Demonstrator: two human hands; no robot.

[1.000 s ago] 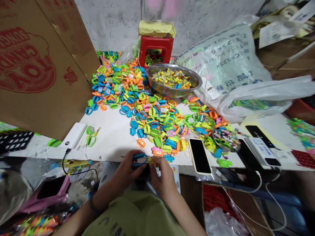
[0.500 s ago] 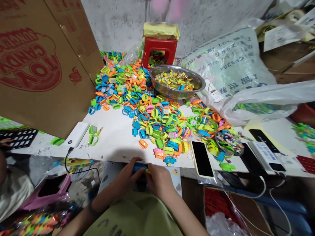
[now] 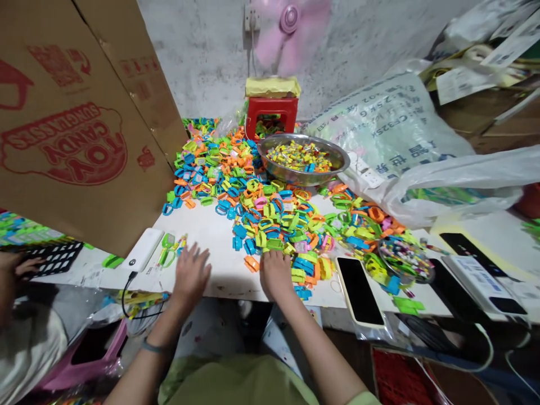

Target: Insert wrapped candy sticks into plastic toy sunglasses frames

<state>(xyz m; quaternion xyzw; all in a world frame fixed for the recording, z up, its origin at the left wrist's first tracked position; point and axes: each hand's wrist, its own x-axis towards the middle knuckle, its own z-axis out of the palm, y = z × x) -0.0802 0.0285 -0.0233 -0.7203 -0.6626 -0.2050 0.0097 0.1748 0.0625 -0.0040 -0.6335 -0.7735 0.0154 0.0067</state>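
My left hand [image 3: 192, 273] is over the white tabletop, fingers spread, with nothing visibly gripped. Just beyond its fingertips lies a green toy watch [image 3: 167, 251], and a small yellow-and-blue piece shows partly beside them. My right hand [image 3: 276, 277] reaches to the near edge of a heap of toy watches [image 3: 274, 219] in green, blue, orange, yellow and pink. Its fingers are together and bent down beside a green watch [image 3: 275, 244]; the fingertips are hidden, so what they hold, if anything, does not show.
A metal bowl [image 3: 343, 163] of small yellow candies stands behind the heap. A cardboard box [image 3: 126, 202] and a white power bank [image 3: 145, 250] are at left. A phone [image 3: 360, 289] and a dish of mixed candies [image 3: 428, 274] lie right. Another person's hand [image 3: 29, 264] is far left.
My hands have moved apart from the lap, where they held a blue toy watch. The left went to the green watch, the right to the heap. The camera view has tilted up.
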